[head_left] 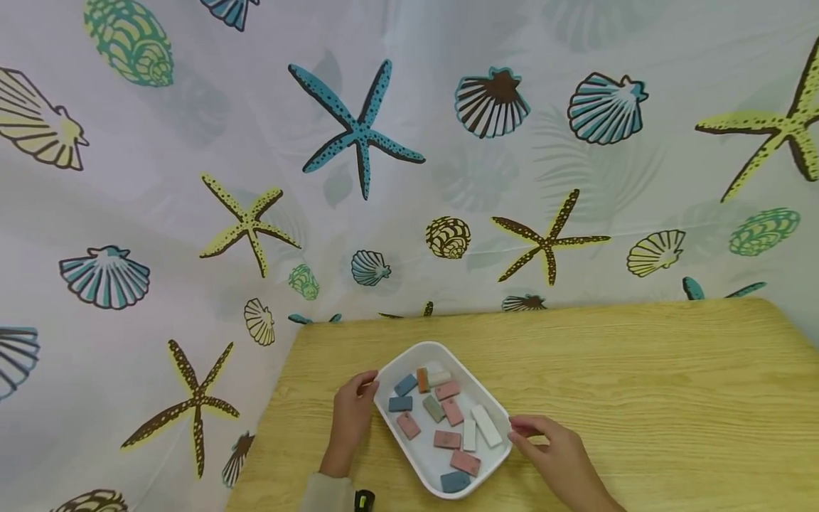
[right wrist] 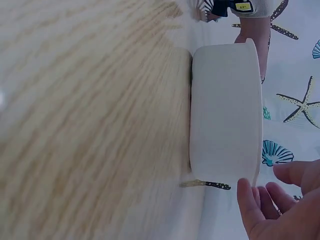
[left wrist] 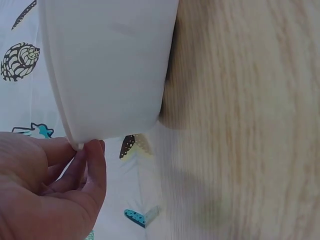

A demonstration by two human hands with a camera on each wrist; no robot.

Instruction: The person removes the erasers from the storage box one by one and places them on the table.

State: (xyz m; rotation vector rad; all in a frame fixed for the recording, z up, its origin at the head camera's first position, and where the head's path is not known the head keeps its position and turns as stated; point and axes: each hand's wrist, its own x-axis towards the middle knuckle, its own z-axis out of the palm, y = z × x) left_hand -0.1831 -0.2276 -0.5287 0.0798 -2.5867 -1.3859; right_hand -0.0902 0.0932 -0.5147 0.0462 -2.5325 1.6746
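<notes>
A white plastic tray (head_left: 416,462) stands on the wooden table, holding several small rectangular blocks. Among them are pink blocks (head_left: 448,439), blue blocks (head_left: 400,404), white blocks (head_left: 486,425), a grey-green block (head_left: 434,407) and an orange-and-green block (head_left: 422,380). At the tray's left side, my left hand (head_left: 354,409) pinches the rim between thumb and fingers, also plain in the left wrist view. My right hand (head_left: 553,455) is at the opposite side. In the right wrist view its fingertips (right wrist: 246,187) touch the tray near a corner, while another digit stands apart from the rim.
The wooden table (head_left: 672,398) extends far to the right of the tray. Behind it and along the left hangs a white cloth (head_left: 409,277) printed with shells and starfish. A black band with a yellow mark (head_left: 364,500) sits near my left sleeve (head_left: 328,493).
</notes>
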